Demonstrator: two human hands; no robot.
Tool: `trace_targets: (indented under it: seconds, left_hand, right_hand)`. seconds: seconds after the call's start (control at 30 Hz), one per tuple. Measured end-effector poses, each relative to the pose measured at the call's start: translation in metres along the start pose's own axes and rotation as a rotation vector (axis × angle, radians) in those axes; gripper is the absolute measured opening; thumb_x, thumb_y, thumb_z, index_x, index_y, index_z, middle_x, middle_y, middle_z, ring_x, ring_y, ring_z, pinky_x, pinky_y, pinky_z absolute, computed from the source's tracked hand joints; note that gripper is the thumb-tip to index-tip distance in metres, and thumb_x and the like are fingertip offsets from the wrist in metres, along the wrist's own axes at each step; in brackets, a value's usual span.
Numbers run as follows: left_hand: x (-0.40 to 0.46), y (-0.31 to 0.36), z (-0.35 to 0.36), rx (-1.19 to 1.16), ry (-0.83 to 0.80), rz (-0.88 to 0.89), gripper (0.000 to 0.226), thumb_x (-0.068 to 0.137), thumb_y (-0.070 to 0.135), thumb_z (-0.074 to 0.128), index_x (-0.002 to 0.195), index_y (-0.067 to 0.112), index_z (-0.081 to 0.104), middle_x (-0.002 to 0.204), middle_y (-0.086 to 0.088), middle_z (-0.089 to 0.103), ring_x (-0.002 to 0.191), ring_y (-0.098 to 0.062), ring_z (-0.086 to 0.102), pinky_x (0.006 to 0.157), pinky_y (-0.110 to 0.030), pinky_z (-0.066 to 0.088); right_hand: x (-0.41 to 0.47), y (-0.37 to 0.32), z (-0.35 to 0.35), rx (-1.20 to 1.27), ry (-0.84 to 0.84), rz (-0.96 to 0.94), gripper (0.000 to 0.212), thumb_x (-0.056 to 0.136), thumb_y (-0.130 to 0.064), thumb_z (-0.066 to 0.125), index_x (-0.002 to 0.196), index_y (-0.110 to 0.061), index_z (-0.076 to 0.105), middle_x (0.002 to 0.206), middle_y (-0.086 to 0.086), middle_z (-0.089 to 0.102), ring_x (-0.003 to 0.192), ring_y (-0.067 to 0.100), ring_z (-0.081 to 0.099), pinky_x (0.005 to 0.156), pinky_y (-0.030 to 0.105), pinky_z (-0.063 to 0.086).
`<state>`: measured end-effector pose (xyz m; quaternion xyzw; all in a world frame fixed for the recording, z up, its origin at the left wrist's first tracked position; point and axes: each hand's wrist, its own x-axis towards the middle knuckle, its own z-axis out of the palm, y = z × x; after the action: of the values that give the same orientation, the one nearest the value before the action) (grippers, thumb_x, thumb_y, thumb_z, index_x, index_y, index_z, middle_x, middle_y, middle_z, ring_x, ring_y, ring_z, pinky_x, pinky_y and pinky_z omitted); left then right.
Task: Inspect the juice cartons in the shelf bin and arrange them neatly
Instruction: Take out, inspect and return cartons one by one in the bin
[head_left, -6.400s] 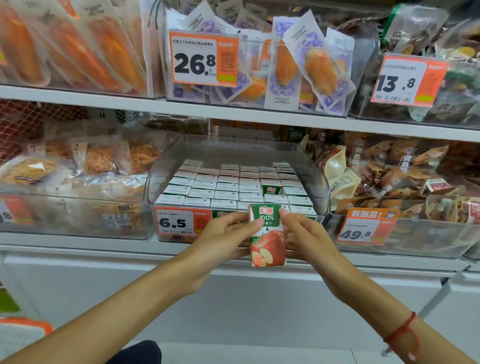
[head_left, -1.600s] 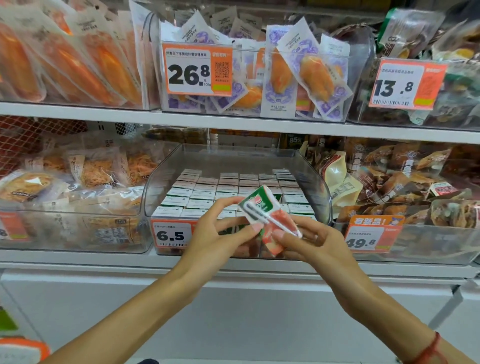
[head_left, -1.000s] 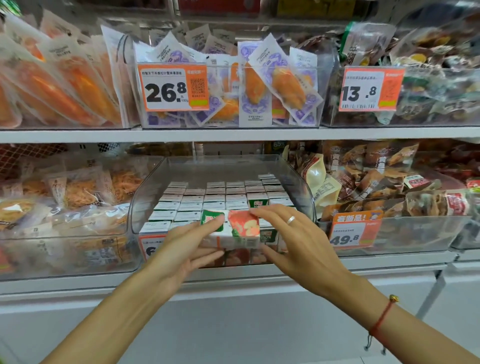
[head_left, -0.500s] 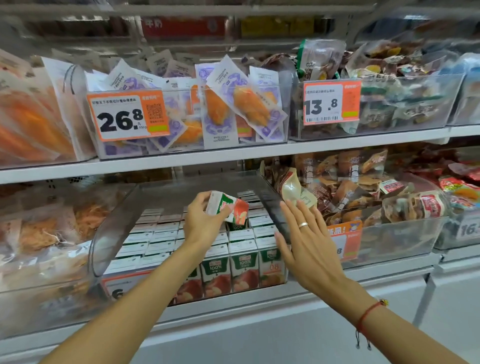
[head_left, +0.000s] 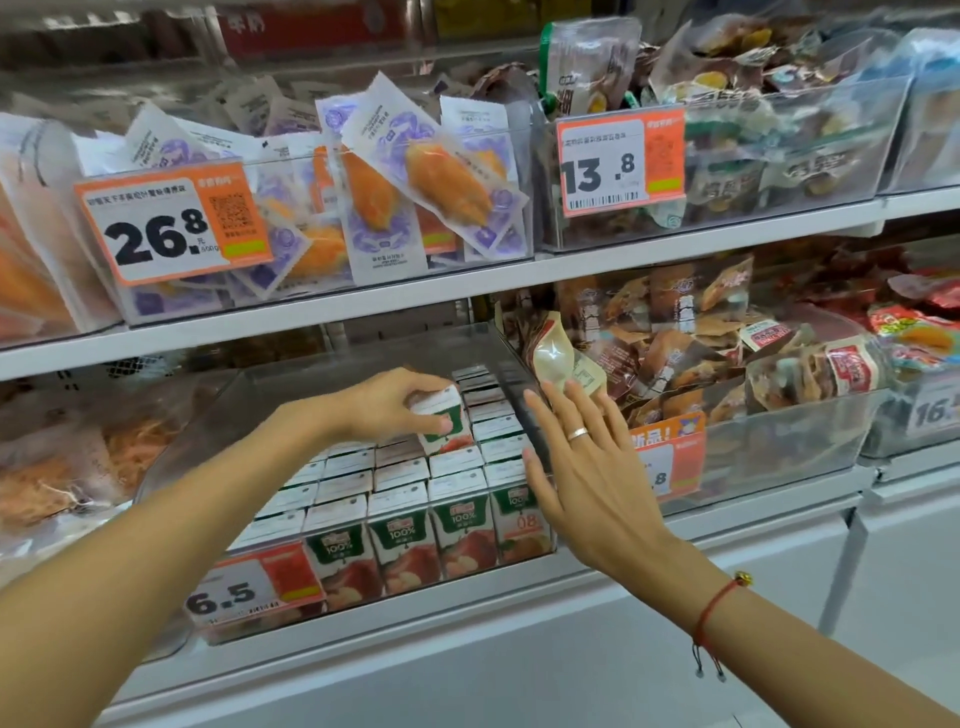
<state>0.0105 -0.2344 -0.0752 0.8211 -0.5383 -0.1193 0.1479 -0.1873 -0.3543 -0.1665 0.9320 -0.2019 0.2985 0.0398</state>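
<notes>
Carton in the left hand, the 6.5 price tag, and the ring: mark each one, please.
carton (head_left: 445, 415), head view, its green and white side below the fingers.
6.5 price tag (head_left: 231, 597), head view, on the printed digits.
ring (head_left: 577, 433), head view, the band on a right-hand finger.

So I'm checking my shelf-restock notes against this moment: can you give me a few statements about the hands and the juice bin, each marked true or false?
1. The left hand grips a juice carton above the packed rows in the clear bin. True.
2. The right hand holds a second carton. False: its fingers are straight and hold nothing, at the bin's right wall.
3. The price tag on the juice bin's front reads 6.5. True.
4. The held carton already sits flush with the other cartons. False: it stands higher than their tops.
5. A ring shows on the right hand. True.
</notes>
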Motion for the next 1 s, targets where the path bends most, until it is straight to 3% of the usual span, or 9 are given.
trace_targets:
  seconds: [0.1, 0.33, 0.43, 0.53, 0.6, 0.67, 0.77, 0.87, 1.0]
  left_hand:
    - [0.016, -0.001, 0.012, 0.137, -0.117, -0.072, 0.06, 0.096, 0.037, 0.059, 0.149, 0.019, 0.037, 0.154, 0.001, 0.036, 0.134, -0.019, 0.042, 0.106, -0.026, 0.034]
    - [0.014, -0.018, 0.025, 0.1, 0.018, -0.033, 0.045, 0.092, 0.039, 0.063, 0.133, 0.021, 0.057, 0.136, 0.004, 0.055, 0.107, -0.011, 0.054, 0.087, -0.019, 0.043]
    - [0.012, -0.021, 0.03, 0.082, 0.044, -0.005, 0.039, 0.093, 0.039, 0.061, 0.129, 0.024, 0.063, 0.132, 0.009, 0.062, 0.102, -0.001, 0.055, 0.077, -0.006, 0.038]
    - [0.012, -0.024, 0.033, 0.05, 0.034, 0.002, 0.036, 0.095, 0.04, 0.059, 0.127, 0.025, 0.065, 0.133, 0.013, 0.06, 0.101, 0.007, 0.054, 0.077, -0.003, 0.037]
    - [0.012, -0.025, 0.03, 0.046, 0.029, 0.014, 0.033, 0.096, 0.042, 0.056, 0.123, 0.028, 0.067, 0.13, 0.015, 0.061, 0.089, 0.016, 0.055, 0.07, -0.001, 0.04]
    - [0.014, -0.025, 0.025, 0.119, 0.095, 0.016, 0.032, 0.095, 0.047, 0.054, 0.121, 0.032, 0.068, 0.125, 0.015, 0.063, 0.088, 0.009, 0.057, 0.075, -0.011, 0.044]
    - [0.023, -0.028, 0.019, 0.221, 0.137, -0.022, 0.035, 0.095, 0.047, 0.054, 0.127, 0.034, 0.061, 0.131, 0.012, 0.059, 0.107, -0.01, 0.057, 0.092, -0.032, 0.047]
    - [0.032, -0.036, 0.015, 0.239, -0.007, -0.069, 0.04, 0.095, 0.052, 0.052, 0.131, 0.035, 0.055, 0.135, 0.01, 0.052, 0.118, -0.014, 0.05, 0.098, -0.029, 0.041]
    - [0.045, -0.038, 0.005, 0.25, -0.099, -0.089, 0.044, 0.091, 0.055, 0.056, 0.13, 0.034, 0.054, 0.122, 0.009, 0.051, 0.106, -0.012, 0.05, 0.09, -0.024, 0.039]
  right_hand:
    - [-0.001, 0.0, 0.0, 0.012, 0.009, 0.001, 0.066, 0.097, -0.044, 0.012, 0.151, -0.013, 0.034, 0.156, 0.009, 0.034, 0.147, 0.026, 0.024, 0.121, 0.043, 0.011]
    - [-0.001, 0.002, 0.004, 0.014, 0.022, 0.003, 0.063, 0.098, -0.044, 0.014, 0.151, -0.015, 0.034, 0.156, 0.008, 0.033, 0.147, 0.024, 0.024, 0.122, 0.042, 0.01]
    - [-0.001, 0.001, 0.004, 0.004, 0.038, 0.012, 0.062, 0.098, -0.042, 0.019, 0.148, -0.013, 0.039, 0.153, 0.009, 0.039, 0.145, 0.026, 0.03, 0.12, 0.043, 0.015]
    - [-0.001, 0.001, 0.004, -0.001, 0.048, 0.012, 0.06, 0.098, -0.041, 0.022, 0.146, -0.012, 0.043, 0.15, 0.011, 0.043, 0.142, 0.027, 0.036, 0.119, 0.044, 0.021]
    - [-0.001, 0.001, 0.004, -0.005, 0.047, 0.01, 0.06, 0.098, -0.041, 0.022, 0.146, -0.012, 0.043, 0.151, 0.01, 0.043, 0.143, 0.027, 0.035, 0.119, 0.044, 0.02]
    - [-0.001, 0.001, 0.004, -0.006, 0.043, 0.011, 0.06, 0.098, -0.041, 0.021, 0.147, -0.013, 0.042, 0.152, 0.01, 0.041, 0.143, 0.026, 0.033, 0.12, 0.044, 0.019]
    - [-0.002, 0.002, 0.006, -0.005, 0.051, 0.008, 0.06, 0.098, -0.042, 0.022, 0.146, -0.013, 0.042, 0.152, 0.009, 0.042, 0.143, 0.026, 0.033, 0.12, 0.041, 0.015]
    - [-0.003, 0.001, 0.005, -0.008, 0.084, 0.001, 0.057, 0.096, -0.04, 0.028, 0.142, -0.011, 0.049, 0.147, 0.011, 0.048, 0.139, 0.027, 0.04, 0.115, 0.041, 0.017]
    - [-0.001, 0.002, 0.005, -0.005, 0.115, -0.01, 0.056, 0.096, -0.039, 0.03, 0.14, -0.011, 0.051, 0.144, 0.011, 0.05, 0.137, 0.028, 0.044, 0.113, 0.042, 0.02]
